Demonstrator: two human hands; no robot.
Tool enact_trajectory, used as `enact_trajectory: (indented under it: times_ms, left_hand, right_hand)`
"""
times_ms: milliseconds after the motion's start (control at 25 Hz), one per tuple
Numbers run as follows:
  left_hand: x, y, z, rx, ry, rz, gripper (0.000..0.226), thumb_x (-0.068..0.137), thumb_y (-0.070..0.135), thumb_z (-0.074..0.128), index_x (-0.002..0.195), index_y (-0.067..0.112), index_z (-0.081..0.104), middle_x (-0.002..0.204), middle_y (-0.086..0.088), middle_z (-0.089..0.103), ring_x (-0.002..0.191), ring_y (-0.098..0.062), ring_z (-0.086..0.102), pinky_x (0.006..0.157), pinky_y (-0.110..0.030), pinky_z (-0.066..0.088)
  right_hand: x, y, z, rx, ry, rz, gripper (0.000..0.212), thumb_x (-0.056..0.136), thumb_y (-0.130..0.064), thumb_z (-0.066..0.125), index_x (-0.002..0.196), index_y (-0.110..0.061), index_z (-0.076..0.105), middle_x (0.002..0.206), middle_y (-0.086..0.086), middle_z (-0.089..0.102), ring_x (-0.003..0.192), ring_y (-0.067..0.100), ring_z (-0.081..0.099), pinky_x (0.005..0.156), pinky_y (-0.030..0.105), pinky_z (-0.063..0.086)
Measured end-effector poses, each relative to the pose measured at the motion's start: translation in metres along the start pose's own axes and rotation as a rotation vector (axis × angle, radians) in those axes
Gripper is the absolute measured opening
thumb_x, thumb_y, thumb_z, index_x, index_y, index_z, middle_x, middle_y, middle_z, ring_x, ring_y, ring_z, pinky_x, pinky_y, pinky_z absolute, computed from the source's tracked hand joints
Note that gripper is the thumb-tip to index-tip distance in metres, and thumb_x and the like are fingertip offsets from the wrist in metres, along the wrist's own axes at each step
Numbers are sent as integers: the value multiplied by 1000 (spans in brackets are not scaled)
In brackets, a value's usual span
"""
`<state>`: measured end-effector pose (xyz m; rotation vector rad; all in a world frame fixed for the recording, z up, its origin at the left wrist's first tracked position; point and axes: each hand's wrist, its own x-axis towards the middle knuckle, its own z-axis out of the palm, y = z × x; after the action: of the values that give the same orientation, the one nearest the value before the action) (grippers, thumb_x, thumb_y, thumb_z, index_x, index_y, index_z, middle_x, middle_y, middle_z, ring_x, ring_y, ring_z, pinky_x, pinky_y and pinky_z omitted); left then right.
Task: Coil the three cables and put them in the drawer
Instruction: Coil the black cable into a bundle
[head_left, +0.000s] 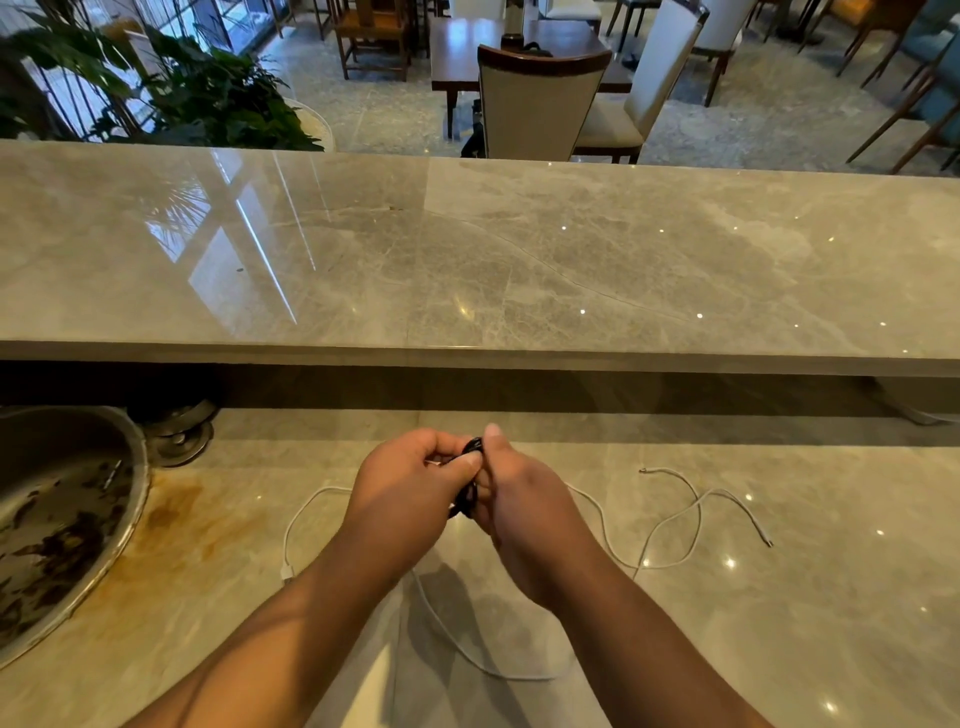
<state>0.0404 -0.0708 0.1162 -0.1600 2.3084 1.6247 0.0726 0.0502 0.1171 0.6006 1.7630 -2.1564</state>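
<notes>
A pale marble bench (779, 623) runs under a raised, glossy marble ledge (519, 260). At the left, a round metal sink (52, 447) shows dark stains, with a rusty stain (182, 514) beside it. Beyond are a leafy plant (208, 98), a dark wooden table (457, 52) and 2 pale-backed chairs (540, 104).

Window glare, soft shadows, fisheye edges
</notes>
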Motion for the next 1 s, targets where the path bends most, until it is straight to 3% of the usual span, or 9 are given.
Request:
enact_trajectory:
  times_ms: [120,200,320,400,480,560,680,840,1000]
  left_hand:
    - [9,-16,1,-178,-29,-178,17,94,10,68,88,18,81,86,-7,82,88,-25,79,85,-48,64]
    - [9,-28,3,-267,-3,-235,12,95,8,67,95,10,79,87,-15,81,86,-29,78,84,-47,64]
    - [10,-37,3,-431,24,-299,10,97,6,68,99,-1,75,88,-21,79,79,-29,74,76,-39,59]
    - [20,-39,-4,-405,122,-289,9,96,11,71,95,3,75,81,-16,77,77,-28,70,75,-38,56]
    - [27,-37,-11,-268,149,-203,10,95,16,74,90,7,77,77,-11,75,72,-24,68,70,-35,56]
    - [23,-30,-13,-202,92,-121,8,94,16,75,92,10,79,82,-9,80,70,-16,73,67,-25,59]
    - [11,-26,-9,-281,-43,-107,11,97,12,70,97,6,79,86,-10,81,74,-15,77,69,-22,60]
    - [7,-31,-7,-424,-182,-203,18,100,15,66,110,3,75,101,-17,81,93,-27,79,86,-35,61]
    - [12,-44,-7,-576,-135,-312,15,97,11,68,110,4,71,95,-12,78,86,-21,74,86,-34,59]
  right_hand:
    - [-9,5,12,-429,-35,-61,41,111,-46,35,119,-24,68,113,1,74,102,17,68,95,44,55]
    - [-16,4,16,-624,-61,-115,36,113,-42,35,129,-22,59,119,3,71,105,19,67,91,41,52]
    - [-23,7,19,-951,-115,-222,43,115,-38,34,149,-17,49,146,9,63,128,23,63,104,35,48]
    - [-34,7,21,-1040,-123,-356,37,113,-35,39,138,-19,62,132,5,71,114,17,67,100,34,52]
    - [-38,3,12,-860,82,-458,26,108,-37,52,109,-25,75,90,-7,75,79,5,65,77,33,56]
    - [-26,5,-10,-628,302,-419,16,101,-43,65,115,-39,72,92,-15,70,78,2,66,68,21,54]
    - [-3,15,-29,-422,110,-74,32,99,-47,70,128,-36,63,113,-9,74,94,10,74,82,34,64]
    - [10,26,-34,-80,-12,43,20,108,-18,61,110,-13,80,94,7,83,82,21,79,75,33,65]
    - [20,34,-40,5,-45,135,22,109,-22,60,114,-12,78,84,4,78,86,21,76,76,34,61]
